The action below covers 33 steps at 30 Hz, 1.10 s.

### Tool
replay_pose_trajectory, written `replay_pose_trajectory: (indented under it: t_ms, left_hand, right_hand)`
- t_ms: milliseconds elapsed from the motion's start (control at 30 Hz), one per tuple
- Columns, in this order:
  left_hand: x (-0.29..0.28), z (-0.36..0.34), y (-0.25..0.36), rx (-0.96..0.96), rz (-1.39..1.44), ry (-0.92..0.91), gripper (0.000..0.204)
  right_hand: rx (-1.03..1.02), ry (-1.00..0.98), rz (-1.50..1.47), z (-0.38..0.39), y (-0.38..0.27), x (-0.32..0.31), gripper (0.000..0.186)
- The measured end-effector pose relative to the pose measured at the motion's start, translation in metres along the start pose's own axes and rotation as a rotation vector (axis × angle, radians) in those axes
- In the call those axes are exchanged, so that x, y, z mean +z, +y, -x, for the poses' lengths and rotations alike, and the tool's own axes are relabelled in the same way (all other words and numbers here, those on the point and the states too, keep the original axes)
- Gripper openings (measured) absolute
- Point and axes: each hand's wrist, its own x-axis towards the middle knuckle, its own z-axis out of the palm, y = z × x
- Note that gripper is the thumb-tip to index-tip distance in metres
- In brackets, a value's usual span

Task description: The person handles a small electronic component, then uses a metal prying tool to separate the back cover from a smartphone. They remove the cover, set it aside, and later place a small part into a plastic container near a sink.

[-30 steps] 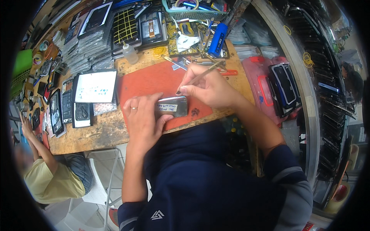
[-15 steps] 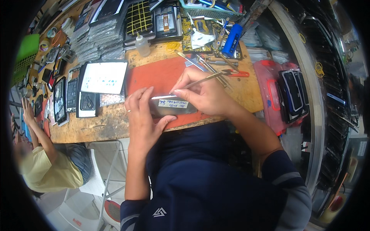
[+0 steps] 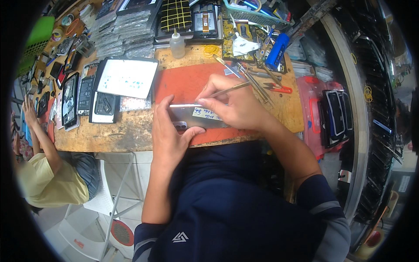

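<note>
My left hand grips the left end of a grey phone, thumb along its lower edge and fingers at the top. The phone carries a pale handwritten label and is held above an orange-red mat. My right hand pinches a thin metal tool, its tip hidden by my fingers at the phone's upper long edge. Beyond lie several slim tools and red-handled scissors.
Stacked parts, opened devices and a white-lidded case are left; a dropper bottle, blue cylinder and basket behind; a pink bin right. A co-worker sits at left beside a white chair.
The view has shifted, so the bench sits higher and farther right. My left fingers have slid toward the phone's end, and my right fingertips remain at its upper edge.
</note>
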Motion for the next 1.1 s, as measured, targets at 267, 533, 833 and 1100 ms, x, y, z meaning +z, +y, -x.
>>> replay_pose_trajectory:
  t_ms: [267, 533, 833, 1100]
  left_hand:
    - [-0.022, -0.019, 0.009, -0.144, 0.667, -0.105, 0.079]
    - [-0.045, -0.09, 0.052, 0.3, 0.279, -0.334, 0.035]
    - [-0.004, -0.046, 0.035, 0.427, -0.238, -0.195, 0.042]
    - [0.0, -0.034, 0.027, 0.418, -0.199, -0.093, 0.041]
  right_hand:
    - [-0.03, 0.227, -0.402, 0.005, 0.018, 0.006, 0.011]
    - [-0.002, 0.413, -0.37, 0.032, 0.017, -0.013, 0.011]
    - [0.058, 0.398, 0.014, 0.071, 0.026, -0.025, 0.008]
    - [-0.36, 0.306, 0.14, 0.059, 0.012, -0.019, 0.011]
